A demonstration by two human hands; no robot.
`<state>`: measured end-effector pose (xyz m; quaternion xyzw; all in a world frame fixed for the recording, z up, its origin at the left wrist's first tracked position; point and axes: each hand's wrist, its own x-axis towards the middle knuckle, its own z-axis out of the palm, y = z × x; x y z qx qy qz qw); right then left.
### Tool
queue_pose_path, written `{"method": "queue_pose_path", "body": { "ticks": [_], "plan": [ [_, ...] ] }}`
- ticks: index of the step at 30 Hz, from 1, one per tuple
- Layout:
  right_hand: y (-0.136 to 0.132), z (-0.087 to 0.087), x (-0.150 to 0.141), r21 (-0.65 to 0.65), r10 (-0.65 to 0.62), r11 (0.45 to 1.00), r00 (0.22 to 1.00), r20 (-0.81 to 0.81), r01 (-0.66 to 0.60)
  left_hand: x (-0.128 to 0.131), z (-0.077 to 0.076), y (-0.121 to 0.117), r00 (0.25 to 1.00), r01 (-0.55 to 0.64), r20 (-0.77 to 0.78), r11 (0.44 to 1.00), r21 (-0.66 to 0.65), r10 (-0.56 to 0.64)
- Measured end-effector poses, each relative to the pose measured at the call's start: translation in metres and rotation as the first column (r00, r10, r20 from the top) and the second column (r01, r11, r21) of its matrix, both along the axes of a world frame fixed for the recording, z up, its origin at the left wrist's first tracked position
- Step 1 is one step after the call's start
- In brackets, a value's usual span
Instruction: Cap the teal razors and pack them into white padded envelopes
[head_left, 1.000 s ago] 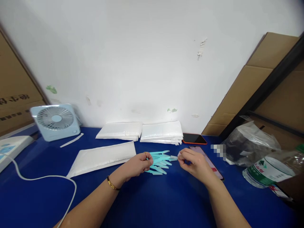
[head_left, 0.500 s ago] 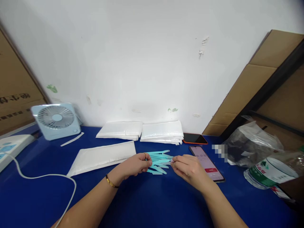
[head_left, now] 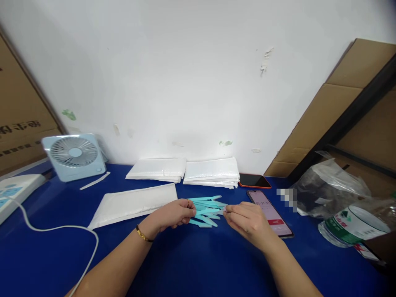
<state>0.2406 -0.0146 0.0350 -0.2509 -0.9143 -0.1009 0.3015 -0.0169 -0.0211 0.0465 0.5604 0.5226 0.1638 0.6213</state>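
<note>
Envelopes [head_left: 211, 167], white and padded, lie in two stacks beyond and left of the lit phone [head_left: 274, 214]; one more envelope [head_left: 133, 204] lies farther left. A clear bag [head_left: 328, 187] is right of this phone, whose near-left edge the right hand [head_left: 249, 222] partly hides, its fingertips pinching a small pale piece [head_left: 225, 208], too small to identify. Left of the phone, turquoise sticks [head_left: 206, 204] spread sideways, long axes mostly left-right, visible ends pointing phoneward; the left hand [head_left: 175, 214] pinches one by its left end.
</note>
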Motion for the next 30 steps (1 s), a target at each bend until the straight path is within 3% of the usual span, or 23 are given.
{"method": "queue_pose_path", "body": {
  "ticks": [5, 16, 23, 30],
  "plan": [
    [0.003, 0.0, 0.007, 0.03, -0.018, 0.999, 0.999, -0.035, 0.019, -0.004, 0.002, 0.001, 1.0, -0.004, 0.006, 1.0, -0.006, 0.005],
    [-0.002, -0.007, -0.008, 0.022, 0.025, 0.999, 0.997, 0.072, -0.027, 0.0, -0.004, 0.001, 0.999, 0.033, -0.014, 0.999, 0.023, -0.033],
    [0.002, -0.003, 0.005, 0.081, -0.011, 0.997, 1.0, -0.016, 0.012, -0.008, -0.002, 0.004, 1.0, 0.018, -0.009, 1.0, 0.006, -0.018],
    [-0.003, -0.005, -0.005, 0.068, 0.0, 0.998, 0.999, 0.055, -0.004, -0.006, -0.002, 0.002, 0.999, 0.02, -0.032, 1.0, -0.001, -0.02]
  ]
}}
